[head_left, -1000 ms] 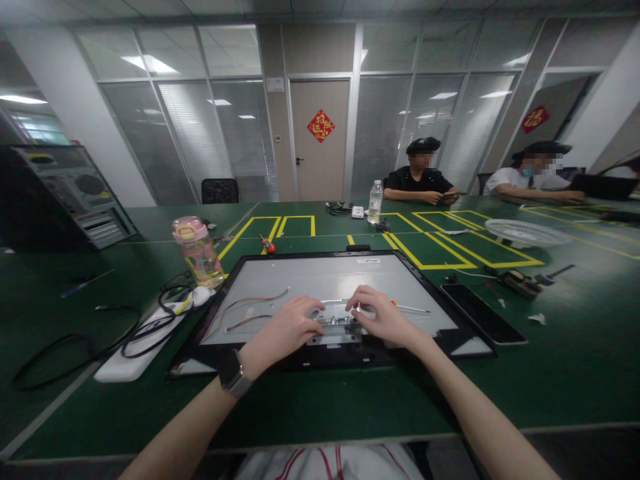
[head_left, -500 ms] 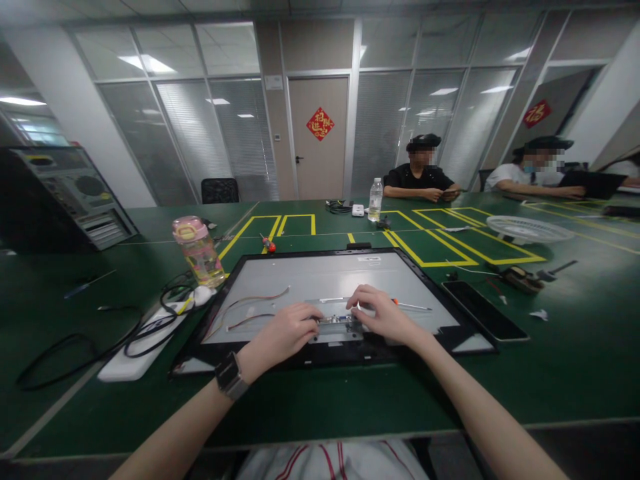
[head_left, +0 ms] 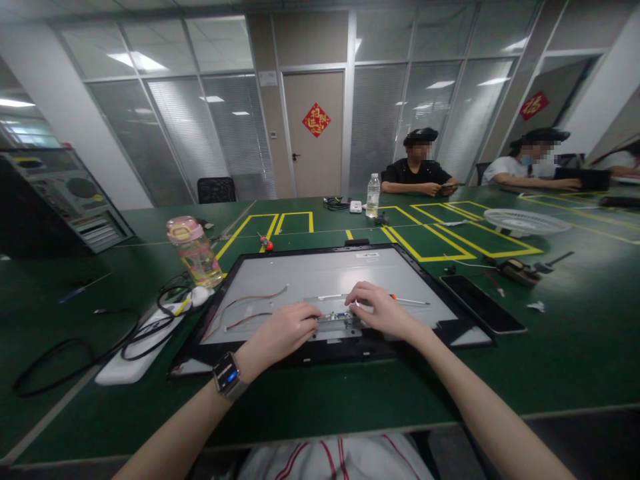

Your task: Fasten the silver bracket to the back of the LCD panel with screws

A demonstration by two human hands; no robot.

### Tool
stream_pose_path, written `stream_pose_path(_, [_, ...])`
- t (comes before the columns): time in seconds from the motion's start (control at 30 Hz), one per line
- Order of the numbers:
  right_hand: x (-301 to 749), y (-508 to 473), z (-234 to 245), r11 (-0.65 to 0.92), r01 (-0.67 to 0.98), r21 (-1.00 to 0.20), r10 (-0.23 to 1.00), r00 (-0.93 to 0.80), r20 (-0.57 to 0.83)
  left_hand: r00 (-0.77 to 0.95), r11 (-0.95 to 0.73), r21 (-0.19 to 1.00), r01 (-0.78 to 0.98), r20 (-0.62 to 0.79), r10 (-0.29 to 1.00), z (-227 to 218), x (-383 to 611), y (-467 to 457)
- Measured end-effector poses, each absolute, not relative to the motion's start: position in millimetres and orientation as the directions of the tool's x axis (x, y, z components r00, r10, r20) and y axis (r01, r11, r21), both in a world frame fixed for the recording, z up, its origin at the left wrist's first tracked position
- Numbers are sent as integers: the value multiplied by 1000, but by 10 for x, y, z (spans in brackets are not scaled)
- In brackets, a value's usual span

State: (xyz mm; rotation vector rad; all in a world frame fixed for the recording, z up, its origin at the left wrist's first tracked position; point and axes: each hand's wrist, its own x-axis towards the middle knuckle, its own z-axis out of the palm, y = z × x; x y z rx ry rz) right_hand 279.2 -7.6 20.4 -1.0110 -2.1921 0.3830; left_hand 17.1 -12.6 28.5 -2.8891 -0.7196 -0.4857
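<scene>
A black-framed monitor panel (head_left: 320,273) lies face down on the green table, its grey metal back up. Near its front edge sits a small metal bracket with a circuit board (head_left: 336,323). My left hand (head_left: 283,331) rests on the bracket's left end with fingers curled onto it. On the bracket's right end, my right hand (head_left: 380,309) has its fingertips pressed down and bent. A thin screwdriver (head_left: 410,302) lies on the panel just beyond my right hand. Thin wires (head_left: 250,303) run across the panel's left side.
A pink-lidded bottle (head_left: 194,251) stands left of the panel, by a white power strip with black cables (head_left: 135,340). A black phone-like slab (head_left: 483,303) lies to the right. Two people sit at the far side; a water bottle (head_left: 373,196) and a fan grille (head_left: 525,220) stand there.
Both hands stay on the bracket, fingers shifting slightly. The view has tilted a little, and my watch face is now lit.
</scene>
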Motion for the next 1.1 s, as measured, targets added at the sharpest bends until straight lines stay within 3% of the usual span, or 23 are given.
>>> stream_pose_path(0.13, [2799,-59,181,658,560,-503,753,-468,463,847,-875,-91,475,319,426,279,177,-125])
stream_pose_path(0.37, [2813,-40,161,656,574,-491,754,-472,456,824,-867,40,496,295,485,324,172,-110])
stream_pose_path(0.57, [2807,-25,131,658,562,-501,753,-479,451,861,-856,-175,487,262,436,344,238,-210])
stream_pose_path(0.67, [2806,-21,118,659,562,-500,752,-477,454,859,-840,-217,497,259,441,327,286,-250])
stream_pose_path(0.93, [2800,-24,131,641,590,-491,767,-466,441,837,-825,-185,534,255,485,410,408,-275])
stream_pose_path(1.1, [2818,-9,125,631,612,-477,774,-455,440,859,-896,-68,439,323,397,357,616,-148])
